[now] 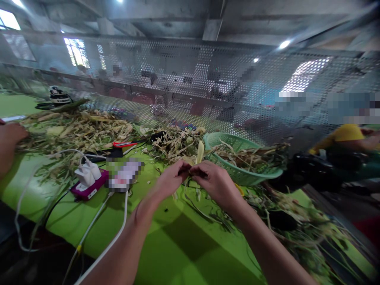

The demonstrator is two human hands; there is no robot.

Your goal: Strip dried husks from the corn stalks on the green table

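Over the green table (178, 253), my left hand (175, 176) and my right hand (215, 180) meet with their fingertips pinched together. Between them they grip a piece of plant, from which a pale yellow leaf strip (200, 152) points upward. Fingers cover most of the rest of it. Thin green leaf scraps (204, 213) lie just below my hands. Right behind my right hand stands a green plastic basket (252, 178) with dry brown leaves (246, 158) in it. A heap of dried stalks (178, 144) sits beyond my fingers.
A purple power adapter (93, 190) with white plugs, cables and a blurred phone (126, 174) lies left of my left arm. A larger plant heap (80, 130) covers the far left, near another person's hand (12, 134). More stalks (308, 229) spread at right. A perforated metal screen (178, 87) stands behind.
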